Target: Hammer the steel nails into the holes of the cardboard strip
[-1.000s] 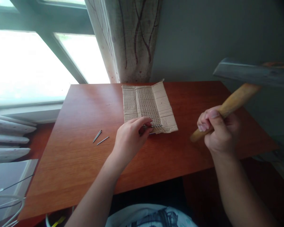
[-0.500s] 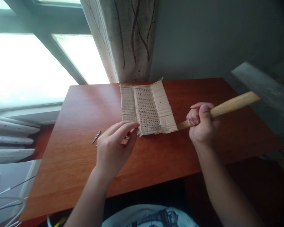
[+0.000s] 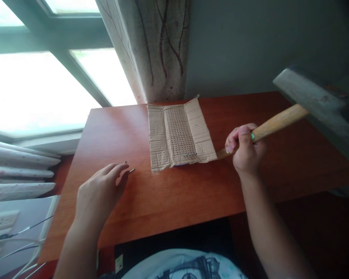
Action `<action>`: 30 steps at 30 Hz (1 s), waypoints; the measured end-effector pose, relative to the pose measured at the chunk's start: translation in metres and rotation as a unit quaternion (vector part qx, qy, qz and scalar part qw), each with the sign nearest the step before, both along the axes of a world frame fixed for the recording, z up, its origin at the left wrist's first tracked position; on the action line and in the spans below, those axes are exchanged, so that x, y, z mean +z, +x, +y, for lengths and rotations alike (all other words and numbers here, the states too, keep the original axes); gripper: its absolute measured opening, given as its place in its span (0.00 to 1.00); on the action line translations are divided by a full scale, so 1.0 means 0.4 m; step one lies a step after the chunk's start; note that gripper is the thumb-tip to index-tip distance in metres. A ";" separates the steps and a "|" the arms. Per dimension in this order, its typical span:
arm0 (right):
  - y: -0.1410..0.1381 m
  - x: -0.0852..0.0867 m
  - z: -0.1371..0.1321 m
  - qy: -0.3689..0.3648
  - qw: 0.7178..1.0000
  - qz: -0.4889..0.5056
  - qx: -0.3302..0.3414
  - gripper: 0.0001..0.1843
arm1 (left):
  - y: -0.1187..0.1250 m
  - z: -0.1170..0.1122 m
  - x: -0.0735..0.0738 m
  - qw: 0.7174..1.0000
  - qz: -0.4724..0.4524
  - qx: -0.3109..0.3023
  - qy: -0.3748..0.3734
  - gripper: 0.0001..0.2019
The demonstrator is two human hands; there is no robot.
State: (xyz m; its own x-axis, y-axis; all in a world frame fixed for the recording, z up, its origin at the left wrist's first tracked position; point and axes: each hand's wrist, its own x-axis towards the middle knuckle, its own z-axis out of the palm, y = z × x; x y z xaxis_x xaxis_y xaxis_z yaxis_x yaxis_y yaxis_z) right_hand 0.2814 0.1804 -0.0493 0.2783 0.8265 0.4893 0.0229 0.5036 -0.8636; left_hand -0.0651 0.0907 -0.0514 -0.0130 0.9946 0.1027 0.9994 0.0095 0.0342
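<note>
Where the left hand [image 3: 100, 192] intervenes, nails [image 3: 132, 170] beyond it show only ends.

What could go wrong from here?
The hammer could twist in the right hand, its large head sitting well beyond the grip. The handle's lower end, which appears beside the cardboard, might knock it and disturb the nail row. The left hand might scatter the loose nails next to it.

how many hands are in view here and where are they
2: the left hand, above the table by loose nails that it partly hides, and the right hand, wrapped around the handle. No other hand shows.
</note>
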 end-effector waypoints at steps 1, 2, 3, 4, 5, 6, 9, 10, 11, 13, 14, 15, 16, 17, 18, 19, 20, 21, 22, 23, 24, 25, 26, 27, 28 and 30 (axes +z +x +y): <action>-0.002 0.000 0.001 -0.002 1.000 0.014 0.005 0.22 | -0.003 -0.002 -0.003 1.000 0.005 0.002 -0.018 0.14; -0.003 0.000 0.002 -0.002 1.000 0.025 0.004 0.22 | -0.004 -0.003 -0.006 0.999 0.008 0.000 -0.033 0.14; -0.004 -0.001 0.003 -0.001 0.999 0.032 0.000 0.22 | -0.003 -0.003 -0.009 0.999 0.011 -0.004 -0.045 0.14; -0.005 -0.001 0.003 -0.001 0.999 0.037 -0.002 0.23 | -0.001 -0.004 -0.010 0.998 0.015 -0.009 -0.053 0.14; -0.006 -0.002 0.003 -0.002 0.999 0.040 -0.004 0.23 | 0.001 -0.004 -0.011 0.998 0.020 -0.012 -0.056 0.14; -0.007 -0.003 0.002 -0.003 0.999 0.039 -0.006 0.23 | 0.003 -0.003 -0.011 0.998 0.025 -0.013 -0.058 0.14; -0.012 -0.006 -0.004 -0.007 1.000 0.024 -0.016 0.23 | 0.008 0.000 -0.011 0.997 0.041 0.001 -0.068 0.15; -0.014 -0.007 -0.006 -0.009 1.000 0.017 -0.019 0.23 | 0.008 0.002 -0.011 0.996 0.046 0.006 -0.072 0.16; -0.016 -0.008 -0.009 -0.013 1.000 0.010 -0.021 0.23 | 0.009 0.004 -0.012 0.996 0.051 0.007 -0.078 0.16; -0.019 -0.010 -0.013 -0.018 1.000 -0.001 -0.023 0.22 | 0.009 0.011 -0.014 0.994 0.060 0.002 -0.092 0.16; -0.020 -0.011 -0.014 -0.018 1.000 -0.003 -0.024 0.22 | 0.010 0.014 -0.015 0.993 0.062 -0.002 -0.099 0.16; -0.022 -0.011 -0.015 -0.017 1.000 -0.003 -0.023 0.21 | 0.011 0.017 -0.017 0.992 0.062 -0.008 -0.107 0.16; -0.023 -0.011 -0.017 -0.016 1.000 -0.002 -0.022 0.20 | 0.012 0.019 -0.018 0.992 0.056 -0.013 -0.111 0.15; -0.024 -0.012 -0.018 -0.015 1.000 -0.001 -0.022 0.20 | 0.014 0.020 -0.018 0.993 0.041 -0.016 -0.110 0.14; -0.024 -0.012 -0.019 -0.016 1.000 0.000 -0.022 0.20 | 0.015 0.020 -0.017 0.995 0.014 -0.019 -0.099 0.13; -0.024 -0.013 -0.021 -0.017 1.000 0.000 -0.024 0.20 | 0.017 0.019 -0.015 0.996 -0.025 -0.021 -0.081 0.11; -0.024 -0.014 -0.022 -0.019 0.999 -0.002 -0.026 0.20 | 0.020 0.017 -0.011 0.995 -0.078 -0.022 -0.056 0.09; -0.024 -0.015 -0.024 -0.021 0.999 -0.003 -0.028 0.20 | 0.023 0.015 -0.004 0.989 -0.143 -0.021 -0.028 0.07; -0.023 -0.016 -0.025 -0.020 0.999 -0.005 -0.029 0.20 | 0.029 0.012 0.004 0.975 -0.220 -0.019 -0.003 0.06; -0.023 -0.017 -0.027 -0.019 0.999 -0.006 -0.029 0.20 | 0.037 0.010 0.015 0.953 -0.301 -0.018 0.017 0.06; -0.022 -0.018 -0.028 -0.018 0.999 -0.007 -0.028 0.19 | 0.047 0.008 0.028 0.925 -0.377 -0.017 0.032 0.06; -0.021 -0.019 -0.029 -0.017 0.999 -0.009 -0.028 0.19 | 0.061 0.007 0.042 0.895 -0.444 -0.018 0.044 0.06; -0.021 -0.019 -0.030 -0.016 0.999 -0.011 -0.027 0.19 | 0.077 0.007 0.055 0.868 -0.494 -0.018 0.055 0.06; -0.021 -0.020 -0.031 -0.015 0.999 -0.012 -0.026 0.19 | 0.096 0.009 0.068 0.849 -0.523 -0.018 0.069 0.06; -0.020 -0.020 -0.031 -0.014 0.999 -0.012 -0.026 0.19 | 0.117 0.012 0.079 0.837 -0.540 -0.020 0.081 0.06; -0.020 -0.022 -0.032 -0.009 1.000 -0.011 -0.025 0.19 | 0.159 0.024 0.093 0.828 -0.551 -0.031 0.100 0.06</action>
